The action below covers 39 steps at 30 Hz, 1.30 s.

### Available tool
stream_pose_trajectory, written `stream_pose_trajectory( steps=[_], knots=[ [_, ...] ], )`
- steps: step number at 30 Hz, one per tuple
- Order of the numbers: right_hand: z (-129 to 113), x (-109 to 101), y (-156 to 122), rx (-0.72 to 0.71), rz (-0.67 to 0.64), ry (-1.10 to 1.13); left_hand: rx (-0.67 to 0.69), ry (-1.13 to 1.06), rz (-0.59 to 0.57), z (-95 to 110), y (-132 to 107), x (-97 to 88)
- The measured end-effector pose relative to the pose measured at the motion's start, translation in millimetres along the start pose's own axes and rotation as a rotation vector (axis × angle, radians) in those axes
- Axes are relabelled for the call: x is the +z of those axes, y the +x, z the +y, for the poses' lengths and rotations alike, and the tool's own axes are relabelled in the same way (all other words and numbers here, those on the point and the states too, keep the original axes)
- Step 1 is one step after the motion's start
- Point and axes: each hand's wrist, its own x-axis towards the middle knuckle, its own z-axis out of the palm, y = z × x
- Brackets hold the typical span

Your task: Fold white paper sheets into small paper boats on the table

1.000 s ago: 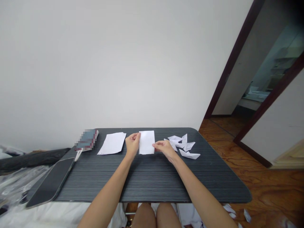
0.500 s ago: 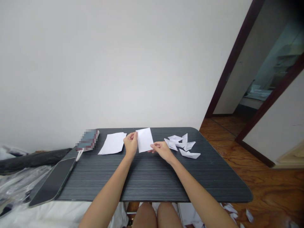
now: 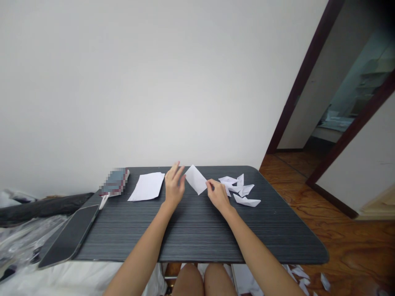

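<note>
A small white sheet of paper [image 3: 196, 180] is held up above the dark table, turned so that one corner points upward. My right hand [image 3: 217, 193] pinches it at its right corner. Beside its left corner is my left hand [image 3: 175, 183], fingers spread and raised; whether the thumb touches the paper I cannot tell. To the left of that hand lies a stack of white paper [image 3: 147, 187]. Several folded paper boats [image 3: 247, 200] lie on the table just right of my right hand, which partly covers one.
The dark grooved table [image 3: 197, 236] stands against a white wall [image 3: 191, 82]. On its left are a pixelated packet [image 3: 115, 182] and a black flat phone-like slab [image 3: 69, 236]. Paper scraps [image 3: 300, 272] lie on the wooden floor at the right, near a doorway.
The paper has turned from nearly upright to standing on a corner. My left hand has let go and spread its fingers. My right hand has shifted slightly right and up with the paper.
</note>
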Motion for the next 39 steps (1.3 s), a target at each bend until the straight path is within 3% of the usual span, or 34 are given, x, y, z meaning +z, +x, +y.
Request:
stream_pose_trajectory(
  steps=[2, 4, 8, 14, 16, 19, 20, 21, 24, 26, 28, 32, 34, 37, 39],
  knots=[
    [-1, 0, -2, -0.094, -0.08, -0.065, 0.254, 0.092, -0.245, 10, -2, -0.8],
    [-2, 2, -4, -0.17, -0.14, -0.073, 0.405, 0.163, -0.419, 15, -5, 0.5],
    [-3, 5, -5, -0.257, -0.197, -0.058, 0.435, 0.314, -0.48, 13, -7, 0.7],
    [-2, -1, -2, -0.256, -0.151, -0.072, 0.345, 0.437, -0.344, -5, 4, -14.5],
    [0, -4, 0, -0.233, -0.121, -0.087, 0.258, 0.465, -0.233, -12, 9, -20.7],
    [3, -7, 0, -0.212, -0.094, -0.109, 0.059, 0.473, 0.048, -16, 14, -27.4],
    [3, -7, 0, -0.22, -0.098, -0.12, 0.025, 0.441, 0.077, -14, 15, -28.6],
    [2, -8, 0, -0.239, -0.114, -0.134, 0.027, 0.385, 0.029, -12, 15, -28.9],
    [-1, -9, -1, -0.316, -0.179, -0.157, 0.101, 0.116, -0.418, -2, 14, -25.6],
    [-3, -9, -1, -0.324, -0.189, -0.118, 0.052, -0.05, -0.656, 2, 11, -21.0],
    [-4, -8, 0, -0.253, -0.148, 0.002, -0.067, -0.178, -0.726, 1, 9, -16.1],
    [-3, -2, 6, 0.08, -0.02, 0.472, -0.393, -0.423, -0.501, -4, 6, -7.2],
    [-2, 2, 7, 0.23, -0.054, 0.708, -0.535, -0.543, -0.37, -3, 4, -2.3],
    [-1, 9, 5, 0.298, -0.186, 0.877, -0.635, -0.65, -0.289, 1, 0, 5.6],
    [0, 13, 3, 0.294, -0.193, 0.883, -0.654, -0.671, -0.292, 3, -3, 10.0]
  ],
)
